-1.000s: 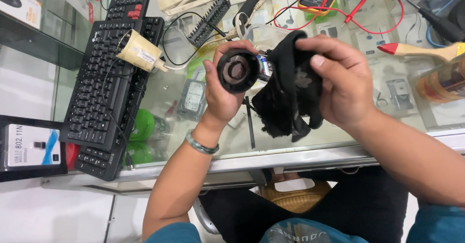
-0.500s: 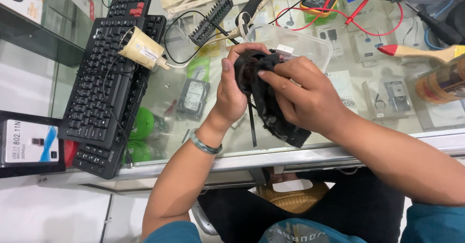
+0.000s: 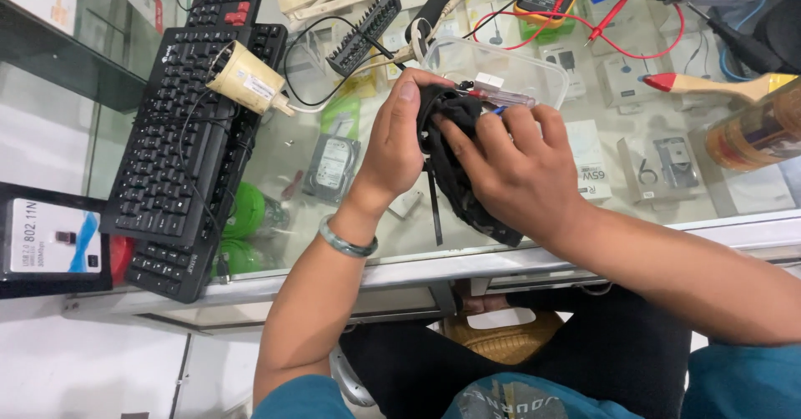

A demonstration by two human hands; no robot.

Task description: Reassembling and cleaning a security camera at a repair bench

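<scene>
Both hands wrapped around a small dark part and a black cloth, held just above the glass table.

The left hand is closed on the dark part from the side, thumb lying along its top, while the right hand presses the black cloth against it with curled fingers — the part itself is mostly hidden between cloth and palms. To do this rubbing well, I judge the left grip should stay firm and low over the glass table, with the right fingers turning the cloth in small circles rather than dragging it. The loose end of the cloth hangs toward the table edge — worth keeping it clear of the clear plastic box and the red meter leads just behind.
</scene>
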